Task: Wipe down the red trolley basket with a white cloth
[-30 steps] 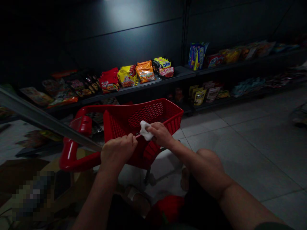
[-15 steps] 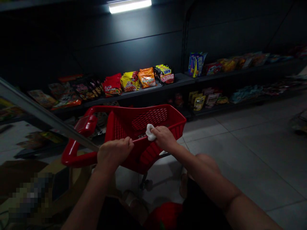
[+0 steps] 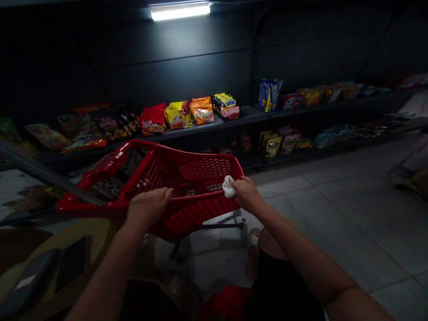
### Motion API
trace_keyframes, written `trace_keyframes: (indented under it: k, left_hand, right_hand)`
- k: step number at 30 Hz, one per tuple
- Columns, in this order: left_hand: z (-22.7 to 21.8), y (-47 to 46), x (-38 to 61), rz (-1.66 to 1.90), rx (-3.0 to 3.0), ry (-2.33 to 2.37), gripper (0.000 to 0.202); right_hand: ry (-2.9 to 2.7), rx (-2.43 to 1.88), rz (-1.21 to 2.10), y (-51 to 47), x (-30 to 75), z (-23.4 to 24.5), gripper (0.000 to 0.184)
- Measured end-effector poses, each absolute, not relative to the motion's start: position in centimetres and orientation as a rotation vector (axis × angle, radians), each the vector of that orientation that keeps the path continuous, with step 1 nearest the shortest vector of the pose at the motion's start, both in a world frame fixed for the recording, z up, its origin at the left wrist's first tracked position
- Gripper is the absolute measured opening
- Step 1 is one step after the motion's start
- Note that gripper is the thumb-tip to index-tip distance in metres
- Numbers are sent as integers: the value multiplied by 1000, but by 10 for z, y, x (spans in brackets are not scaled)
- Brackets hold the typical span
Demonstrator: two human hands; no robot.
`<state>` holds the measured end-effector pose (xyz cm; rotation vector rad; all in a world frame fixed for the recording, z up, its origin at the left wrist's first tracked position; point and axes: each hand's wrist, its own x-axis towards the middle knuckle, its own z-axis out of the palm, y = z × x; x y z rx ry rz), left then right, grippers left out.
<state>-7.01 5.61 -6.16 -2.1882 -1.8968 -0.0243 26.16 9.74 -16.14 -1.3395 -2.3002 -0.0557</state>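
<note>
A red plastic shopping cart basket [image 3: 200, 171] stands in front of me, tilted toward my left. My left hand [image 3: 147, 209] is closed over the basket's near rim. My right hand [image 3: 245, 194] pinches a small white cloth [image 3: 228, 186] and presses it against the rim at the basket's right corner. The cart's red handle [image 3: 96, 171] reaches out to the left. Its dark frame and wheels show below the basket.
Dark shelves [image 3: 214, 122] behind the cart carry several bright snack packets [image 3: 187, 113], with more packets on a shelf [image 3: 334, 100] to the right. Grey floor tiles [image 3: 334, 200] stretch right. A cardboard box [image 3: 50, 263] lies at lower left. A metal bar [image 3: 43, 171] crosses the left side.
The basket has turned and tipped leftward, its handle swinging lower. My right hand slid the cloth along the rim to the right corner. My left hand kept its grip on the near rim.
</note>
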Motion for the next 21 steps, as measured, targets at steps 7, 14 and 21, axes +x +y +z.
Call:
trace_keyframes:
  k: [7,14,21]
  left_hand:
    - [-114,53,-13,16,-2346,-1718,59]
    - [-120,45,-56,2,-2405,-1630,55]
    - [-121,46,-47,-45,-2392,-1656,52]
  right_hand:
    - [-2672,-749,245,60,231,-147,38]
    - [-2760,-630,282,132,275,-142,26]
    - [-2596,-937,19,152,266,-153,19]
